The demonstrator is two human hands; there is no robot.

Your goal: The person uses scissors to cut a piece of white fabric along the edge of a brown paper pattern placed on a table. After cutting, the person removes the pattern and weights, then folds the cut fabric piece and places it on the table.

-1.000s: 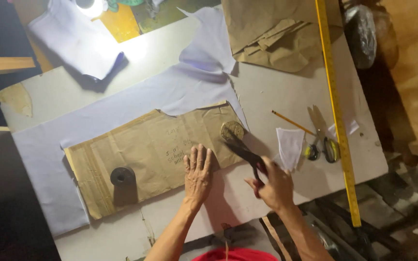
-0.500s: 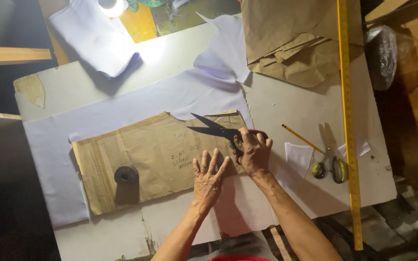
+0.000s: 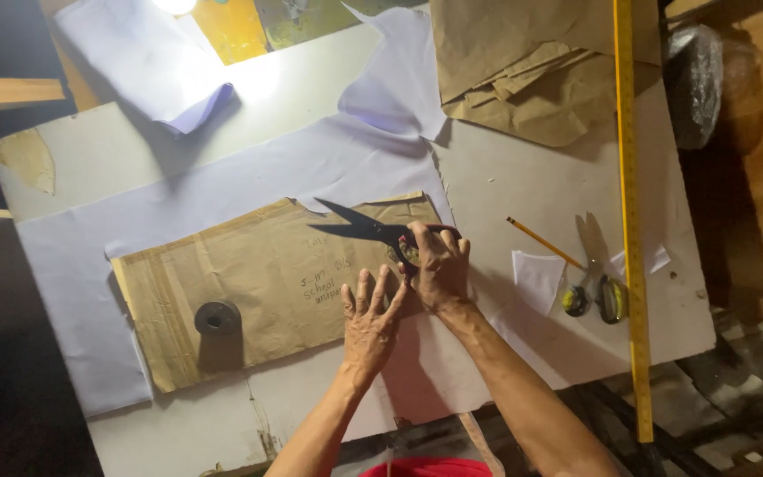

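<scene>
On the table (image 3: pixel 523 190), seen from my head camera: my right hand (image 3: pixel 439 269) grips the handles of the black scissors (image 3: pixel 377 231), fingers clamped through and around the loops. The blades stand apart, tips pointing to my left, over the upper edge of the brown paper pattern (image 3: pixel 267 283). My left hand (image 3: pixel 371 316) lies flat just beside the right, fingers spread wide, pressing down on the pattern's lower right corner — holding nothing. The pattern lies on a sheet of pale lilac cloth (image 3: pixel 222 190), which runs across the table from the left edge up toward the lamp glare at the top. A small round black weight (image 3: pixel 217 317) sits on the pattern's left part, well apart from both hands. To my right lie a yellow pencil (image 3: pixel 544 242), a scrap of white paper (image 3: pixel 538 279) and a second, smaller pair of scissors (image 3: pixel 595 281) — all untouched. A long yellow measuring stick (image 3: pixel 630 221) runs along the table's right side. Folded brown paper (image 3: pixel 523 75) is heaped at the far edge.
</scene>
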